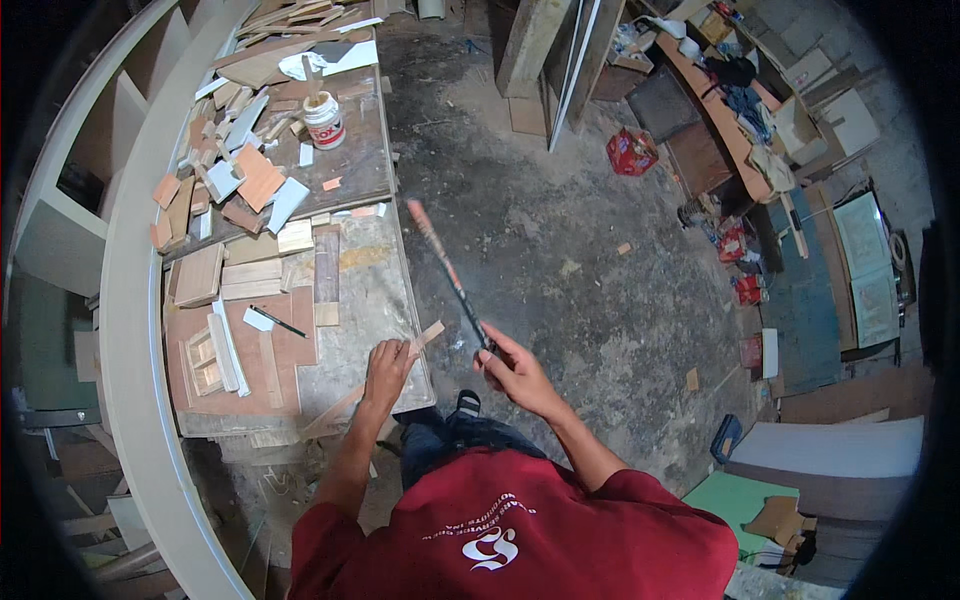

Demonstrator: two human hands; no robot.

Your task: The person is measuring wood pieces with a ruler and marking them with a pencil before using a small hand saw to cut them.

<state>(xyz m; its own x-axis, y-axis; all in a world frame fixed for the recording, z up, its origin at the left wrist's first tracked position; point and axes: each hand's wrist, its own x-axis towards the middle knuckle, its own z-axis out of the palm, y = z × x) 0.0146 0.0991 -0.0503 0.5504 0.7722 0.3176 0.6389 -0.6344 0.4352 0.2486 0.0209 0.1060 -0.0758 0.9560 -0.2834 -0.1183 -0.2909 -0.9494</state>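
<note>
My left hand (388, 368) is closed on a thin wooden strip (430, 335), pressing it on the workbench (355, 345) near its right edge. One end of the strip sticks out past that edge. Away from the bench, over the floor, my right hand (515, 372) grips the lower end of a long narrow tool (452, 268). This tool is dark near my fingers and orange-brown toward its far tip. It slants up and to the left, slightly blurred, so its exact kind is unclear. A pencil-like dark stick (279, 321) lies on the bench left of my hand.
Small wood blocks (252, 275) and offcuts (262, 178) crowd the bench's left and far parts. A white glue tub (323, 122) with a stick in it stands among them. A pale cabinet frame (130, 240) borders the left. A red bag (631, 152) sits on the floor.
</note>
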